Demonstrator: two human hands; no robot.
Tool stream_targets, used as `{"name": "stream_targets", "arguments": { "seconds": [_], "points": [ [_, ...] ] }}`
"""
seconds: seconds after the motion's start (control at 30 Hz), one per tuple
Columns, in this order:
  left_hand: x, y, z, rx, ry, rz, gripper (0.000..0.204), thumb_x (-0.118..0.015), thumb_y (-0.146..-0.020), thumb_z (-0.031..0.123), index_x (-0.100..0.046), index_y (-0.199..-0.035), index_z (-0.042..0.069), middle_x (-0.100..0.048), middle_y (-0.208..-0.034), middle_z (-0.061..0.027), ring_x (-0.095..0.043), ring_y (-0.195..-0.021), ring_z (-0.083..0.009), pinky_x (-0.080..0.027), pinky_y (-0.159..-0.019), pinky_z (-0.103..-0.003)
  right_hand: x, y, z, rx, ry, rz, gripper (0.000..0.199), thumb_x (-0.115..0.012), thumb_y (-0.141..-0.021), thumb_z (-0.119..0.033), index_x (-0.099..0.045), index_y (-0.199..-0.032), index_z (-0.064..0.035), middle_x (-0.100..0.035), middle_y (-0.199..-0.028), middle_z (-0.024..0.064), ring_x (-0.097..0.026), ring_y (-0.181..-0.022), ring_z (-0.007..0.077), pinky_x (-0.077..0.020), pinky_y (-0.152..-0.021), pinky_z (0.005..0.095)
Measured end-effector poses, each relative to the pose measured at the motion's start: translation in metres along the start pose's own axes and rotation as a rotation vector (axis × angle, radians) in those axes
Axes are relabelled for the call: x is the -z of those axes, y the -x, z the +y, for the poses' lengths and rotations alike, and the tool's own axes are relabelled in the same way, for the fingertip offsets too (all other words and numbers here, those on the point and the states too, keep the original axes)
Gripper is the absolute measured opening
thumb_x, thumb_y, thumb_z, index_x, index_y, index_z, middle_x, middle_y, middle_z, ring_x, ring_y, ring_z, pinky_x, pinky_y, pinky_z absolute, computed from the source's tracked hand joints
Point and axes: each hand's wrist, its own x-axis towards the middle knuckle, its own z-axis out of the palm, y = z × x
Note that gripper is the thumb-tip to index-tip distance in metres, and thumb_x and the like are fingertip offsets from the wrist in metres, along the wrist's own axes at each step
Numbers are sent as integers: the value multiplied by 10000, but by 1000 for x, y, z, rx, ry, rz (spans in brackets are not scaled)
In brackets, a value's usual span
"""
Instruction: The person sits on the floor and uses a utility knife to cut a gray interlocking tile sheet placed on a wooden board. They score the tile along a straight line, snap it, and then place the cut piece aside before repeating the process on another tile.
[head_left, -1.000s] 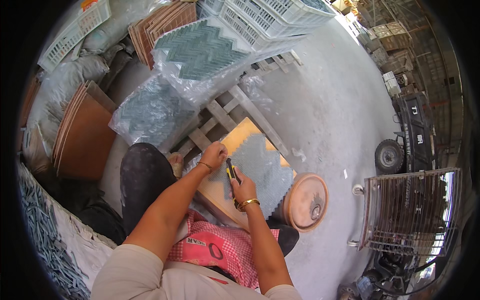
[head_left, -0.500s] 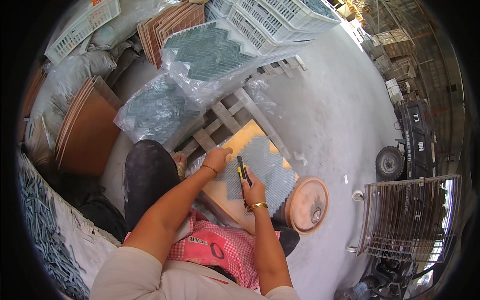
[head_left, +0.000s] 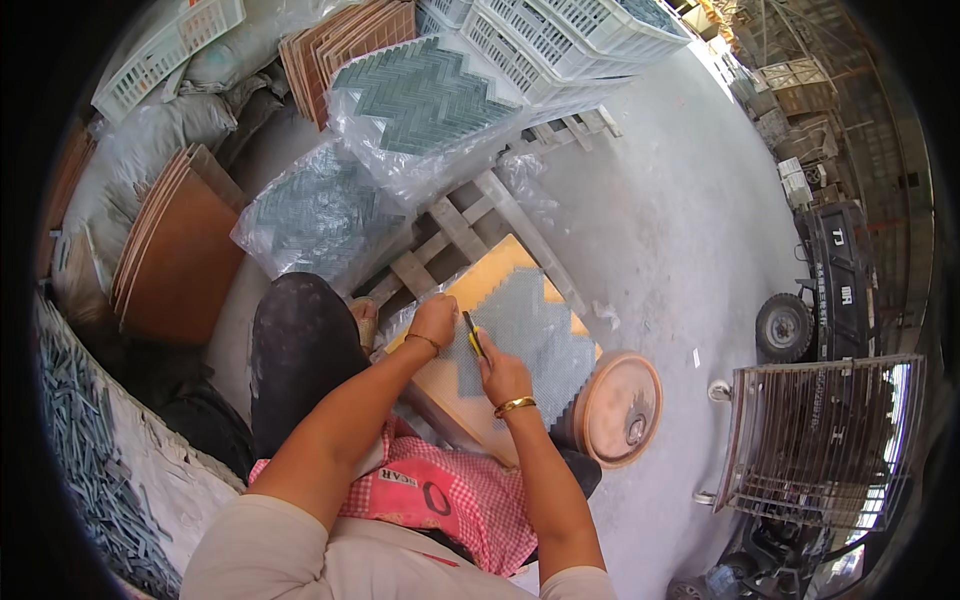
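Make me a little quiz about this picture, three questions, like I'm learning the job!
1. Which hand holds the yellow knife?
2. True or false: the grey tile sheet lies on the board.
3. Fill in the blank: the person's right wrist wears a gold ____.

Key:
1. The right hand.
2. True.
3. The missing word is bracelet.
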Motion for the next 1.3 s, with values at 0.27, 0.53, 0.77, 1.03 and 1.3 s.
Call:
{"name": "stream_targets", "arguments": {
  "seconds": [0.27,0.53,0.77,1.03,1.3],
  "points": [
    [-2,3,1,-30,5,71,28,-512,-681,21,-504,-706,28,-518,-750,-172,-505,-725,-354,-407,-637,-411,-1,1,-13,-54,68,-7,454,-522,-771,-169,-408,-1210,-197,-559,-627,170,-552,-580,337,-441,-535,427],
    [1,2,3,11,91,76,17,-504,-665,13,-507,-671,28,-522,-718,-171,-509,-722,-346,-410,-637,-409,-3,10,-6,-80,-193,18,419,-526,-765,-127,-468,-1179,-153,-574,-650,188,-571,-530,279,-459,-537,365],
    [10,-2,5,80,115,-16,41,-527,-675,35,-547,-707,18,-553,-742,-176,-536,-733,-337,-427,-654,-385,6,8,-14,-327,-699,-82,399,-512,-778,-99,-472,-1174,-74,-584,-625,85,-542,-441,116,-449,-447,249],
    [11,-2,-3,56,185,-17,60,-563,-676,69,-558,-712,21,-563,-717,-158,-548,-697,-317,-434,-636,-363,-14,10,-17,-326,-854,-37,403,-496,-783,-74,-458,-1184,-56,-566,-618,73,-537,-450,109,-444,-428,242],
    [9,-4,-10,-5,159,77,77,-567,-654,56,-573,-726,30,-551,-698,-138,-545,-666,-298,-433,-617,-332,-15,32,-29,-277,-808,57,423,-516,-769,-73,-455,-1188,-70,-607,-795,108,-565,-502,111,-465,-448,239]
  ]
}}
